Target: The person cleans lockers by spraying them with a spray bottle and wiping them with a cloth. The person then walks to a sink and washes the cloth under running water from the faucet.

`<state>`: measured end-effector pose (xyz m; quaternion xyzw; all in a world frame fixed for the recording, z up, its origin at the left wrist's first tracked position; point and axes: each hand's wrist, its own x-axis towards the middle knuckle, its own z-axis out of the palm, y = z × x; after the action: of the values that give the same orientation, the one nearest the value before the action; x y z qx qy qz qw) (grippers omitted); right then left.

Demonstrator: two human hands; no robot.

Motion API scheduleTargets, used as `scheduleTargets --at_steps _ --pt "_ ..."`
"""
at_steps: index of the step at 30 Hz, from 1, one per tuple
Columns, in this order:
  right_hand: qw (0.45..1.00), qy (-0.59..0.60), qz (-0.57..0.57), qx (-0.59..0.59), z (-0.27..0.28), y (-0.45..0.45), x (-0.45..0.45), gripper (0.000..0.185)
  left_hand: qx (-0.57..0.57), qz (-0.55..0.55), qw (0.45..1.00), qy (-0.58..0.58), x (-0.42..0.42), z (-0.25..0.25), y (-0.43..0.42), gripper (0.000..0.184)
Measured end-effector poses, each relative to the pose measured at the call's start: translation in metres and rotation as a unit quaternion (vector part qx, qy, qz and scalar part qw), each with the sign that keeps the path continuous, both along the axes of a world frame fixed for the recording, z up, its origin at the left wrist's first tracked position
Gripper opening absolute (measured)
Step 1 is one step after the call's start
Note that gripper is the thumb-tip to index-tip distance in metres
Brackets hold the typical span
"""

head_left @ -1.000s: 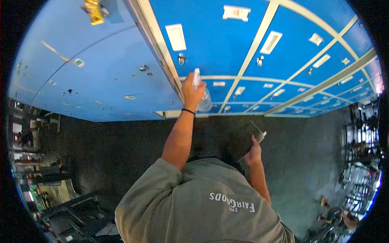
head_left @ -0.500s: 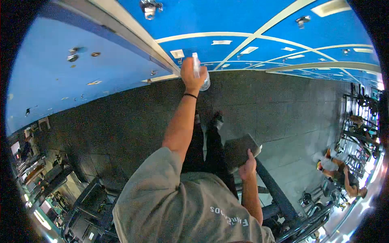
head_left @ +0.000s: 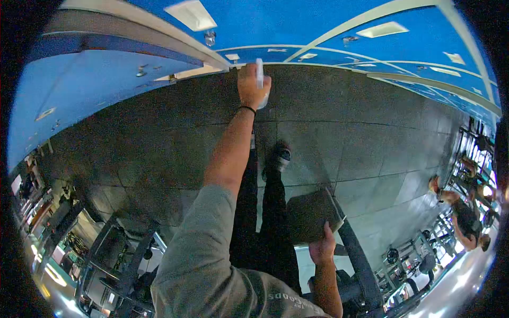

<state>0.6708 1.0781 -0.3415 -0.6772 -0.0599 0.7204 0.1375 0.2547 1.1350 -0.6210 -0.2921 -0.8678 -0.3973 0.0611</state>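
A spray bottle (head_left: 260, 74) is held upright, or nearly so, in the person's left hand (head_left: 251, 86), at arm's length ahead of the body. The fingers are wrapped round its neck; the pale head rises above the grip and part of the clear body shows below, blurred. In the view, it overlaps the bottom edge of the blue lockers (head_left: 286, 24) and the dark floor (head_left: 328, 140); whether it touches a door cannot be told.

The right hand (head_left: 322, 246), nearer the body, grips a flat, dark grey rectangular item (head_left: 307, 212) by its near right corner, thumb on top and the other fingers mostly hidden. What the item is made of is unclear.

A black band (head_left: 247, 109) circles the left wrist. Below the arms are a grey printed T-shirt (head_left: 193, 246), black trousers (head_left: 271, 212) and one shoe (head_left: 283, 155) on the floor.

The lockers have white frames and pale recessed plates, with a paler blue panel (head_left: 101, 79) to the left. Black gym equipment (head_left: 360, 259) stands near the right forearm, and another person (head_left: 467, 220) is well apart at far right.
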Motion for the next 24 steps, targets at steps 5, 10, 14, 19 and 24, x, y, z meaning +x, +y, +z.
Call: scheduleTargets --at_steps 5,10,14,19,24 --pt "0.999 -0.038 0.026 0.001 -0.048 -0.019 0.018 0.046 -0.054 0.046 0.994 -0.08 -0.007 -0.078 0.003 0.033" --pt "0.997 -0.019 0.078 0.009 -0.074 -0.037 0.058 0.045 -0.125 0.0 0.955 -0.268 0.034 -0.123 -0.027 0.038" --pt "0.999 0.004 0.039 0.016 -0.029 -0.012 0.025 0.047 -0.103 -0.025 0.944 -0.312 0.111 -0.083 -0.082 0.051" --pt "0.979 0.164 -0.002 0.123 0.074 0.05 -0.018 0.053 -0.155 -0.063 0.959 -0.228 0.186 0.068 -0.177 0.046" --pt "0.898 0.303 -0.009 0.319 0.212 0.137 -0.087 0.053 -0.145 0.003 0.898 -0.415 0.185 0.276 -0.225 0.046"
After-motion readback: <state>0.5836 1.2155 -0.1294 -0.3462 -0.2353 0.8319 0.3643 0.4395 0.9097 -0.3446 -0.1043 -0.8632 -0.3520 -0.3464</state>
